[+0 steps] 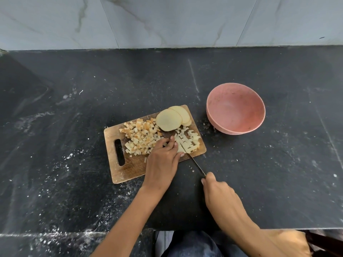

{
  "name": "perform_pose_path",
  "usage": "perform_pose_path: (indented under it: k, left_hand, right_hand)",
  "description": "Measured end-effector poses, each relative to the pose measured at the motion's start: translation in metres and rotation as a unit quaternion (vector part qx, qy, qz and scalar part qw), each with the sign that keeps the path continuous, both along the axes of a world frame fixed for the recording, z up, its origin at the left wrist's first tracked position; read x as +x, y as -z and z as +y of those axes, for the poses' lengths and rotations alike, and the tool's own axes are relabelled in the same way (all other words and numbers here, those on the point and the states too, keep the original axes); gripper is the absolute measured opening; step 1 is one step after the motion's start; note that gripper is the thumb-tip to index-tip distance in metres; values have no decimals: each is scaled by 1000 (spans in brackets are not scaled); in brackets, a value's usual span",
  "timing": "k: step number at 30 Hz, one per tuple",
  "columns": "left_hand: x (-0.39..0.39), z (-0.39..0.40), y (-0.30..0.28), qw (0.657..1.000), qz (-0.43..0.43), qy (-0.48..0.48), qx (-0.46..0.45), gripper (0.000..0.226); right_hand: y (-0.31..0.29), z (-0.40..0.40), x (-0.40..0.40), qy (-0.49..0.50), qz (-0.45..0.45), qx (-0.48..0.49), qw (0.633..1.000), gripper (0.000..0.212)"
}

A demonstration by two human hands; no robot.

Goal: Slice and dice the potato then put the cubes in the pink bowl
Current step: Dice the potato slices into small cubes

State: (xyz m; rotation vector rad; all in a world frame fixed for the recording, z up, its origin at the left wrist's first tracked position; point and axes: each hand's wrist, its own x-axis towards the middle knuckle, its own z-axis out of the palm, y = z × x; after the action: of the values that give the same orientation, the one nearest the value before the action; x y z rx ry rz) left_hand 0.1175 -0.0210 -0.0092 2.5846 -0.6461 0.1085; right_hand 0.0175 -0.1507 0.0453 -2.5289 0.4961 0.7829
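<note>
Nearest the counter's front edge, the right hand (217, 190) has its fingers curled round the handle of a knife (196, 165), whose thin blade runs up toward eleven o'clock onto the wooden cutting board (118, 175). Just beyond, the left hand (163, 160) lies over the board with fingertips pressing down a stack of potato strips (187, 143); the fingers are bent at the tips, steadying rather than gripping around anything. The step in hand looks like dicing: the blade crosses the strips at the board's near right corner, and small pale cubes already lie loose at three o'clock of the fingers. A bigger heap of diced cubes (141, 136), some browned, sits at ten o'clock of the left hand. Further back on the board, uncut potato slices (169, 119) overlap one another, so cutting is far from done. The next move likely calls for short, even chops while the fingertips back away from the edge. At two o'clock, off the board and near it, the pink bowl (235, 108) stands with no cubes in it. Starchy specks dot the dark counter (278, 164); nothing sits between board and bowl.
</note>
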Motion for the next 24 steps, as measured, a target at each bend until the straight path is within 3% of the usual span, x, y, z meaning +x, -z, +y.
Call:
perform_pose_path:
  k: [7, 16, 24]
  left_hand:
    - [-4, 1, -4, 1000, -11, 8, -8, 31]
    - [-16, 1, 5, 997, -20, -42, -62, 27]
    - [-16, -4, 2, 995, -26, -61, -81, 19]
  right_hand:
    - [-10, -4, 17, 20, -63, 46, 997, 27]
    - [-8, 10, 45, 6, -78, 41, 996, 30]
    - [1, 24, 58, -18, -27, -22, 999, 17]
